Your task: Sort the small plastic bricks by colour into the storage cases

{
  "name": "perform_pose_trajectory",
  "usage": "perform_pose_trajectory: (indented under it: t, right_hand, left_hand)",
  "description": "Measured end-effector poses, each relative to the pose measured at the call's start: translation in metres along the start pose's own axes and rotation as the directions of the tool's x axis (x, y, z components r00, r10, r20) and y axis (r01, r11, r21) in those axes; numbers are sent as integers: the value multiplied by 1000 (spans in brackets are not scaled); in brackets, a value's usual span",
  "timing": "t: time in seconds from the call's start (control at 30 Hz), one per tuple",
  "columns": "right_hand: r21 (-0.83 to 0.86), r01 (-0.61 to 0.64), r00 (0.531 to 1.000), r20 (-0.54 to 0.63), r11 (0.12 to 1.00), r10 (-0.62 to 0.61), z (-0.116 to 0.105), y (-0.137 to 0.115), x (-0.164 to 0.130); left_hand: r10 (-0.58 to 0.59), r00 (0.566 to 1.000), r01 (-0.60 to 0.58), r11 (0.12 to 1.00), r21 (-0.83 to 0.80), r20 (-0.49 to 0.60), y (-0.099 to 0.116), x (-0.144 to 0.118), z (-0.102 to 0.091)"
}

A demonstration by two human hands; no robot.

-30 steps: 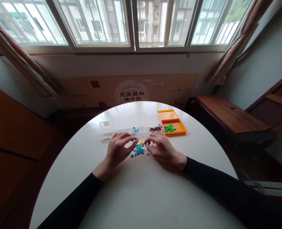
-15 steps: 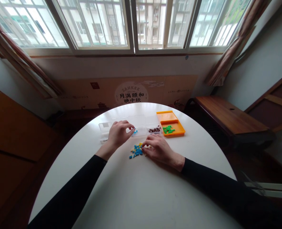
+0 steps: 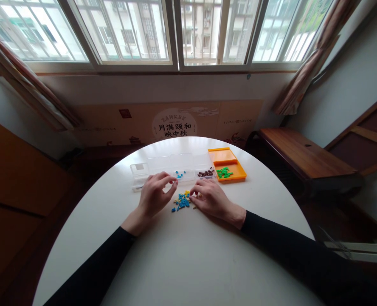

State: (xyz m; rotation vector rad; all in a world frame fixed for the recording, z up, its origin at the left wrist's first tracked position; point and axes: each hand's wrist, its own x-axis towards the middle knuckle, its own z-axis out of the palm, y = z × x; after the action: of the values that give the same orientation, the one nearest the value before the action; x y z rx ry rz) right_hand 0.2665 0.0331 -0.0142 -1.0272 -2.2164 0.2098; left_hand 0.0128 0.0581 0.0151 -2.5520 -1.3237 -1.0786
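Blue-and-yellow pile (image 3: 182, 200) lies between both hands — left hand (image 3: 154, 196) fingers loosely curled, right hand (image 3: 210, 198) fingers touching it.

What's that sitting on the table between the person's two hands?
In the head view, a small loose pile of blue and yellow pieces lies on the white table between the left hand and the right hand.

tabletop (image 3: 188, 255): white | loose beads (image 3: 182, 200): blue, yellow | tray (image 3: 236, 172): orange, green beads (image 3: 223, 172) | organiser box (image 3: 163, 163): clear | sleeves (image 3: 287, 244): black
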Motion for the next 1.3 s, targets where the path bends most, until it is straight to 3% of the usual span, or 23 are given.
perform_pose_trajectory:
  t: [0.17,0.5,0.7,0.87,1.03,1.3]
  right_hand:
    - [1,0,1000,4,1000,0,7,-2,1]
    - [0,16,1000,23,1000,-16,13,-2,3]
    - [24,10,1000,14,1000,-10,12,-5,3]
    - [213,-17,999,-31,977,25,5,-9,5]
    - [345,-47,999,18,937,44,3,-7,8]
    - [289,-53,998,-13,956,59,5,-5,6]
  left_hand:
    - [124,989,-117,990,-85,81,2,-24,0]
    - [217,968,-210,976,-63,126,-3,-27,2]
    - [225,968,-218,974,-69,115,-2,-28,2]
    - [217,972,-210,975,-78,86,2,-27,1]
    - [278,960,-275,958,-78,27,3,-26,3]
    - [245,969,-245,969,-39,-10,6,-24,1]
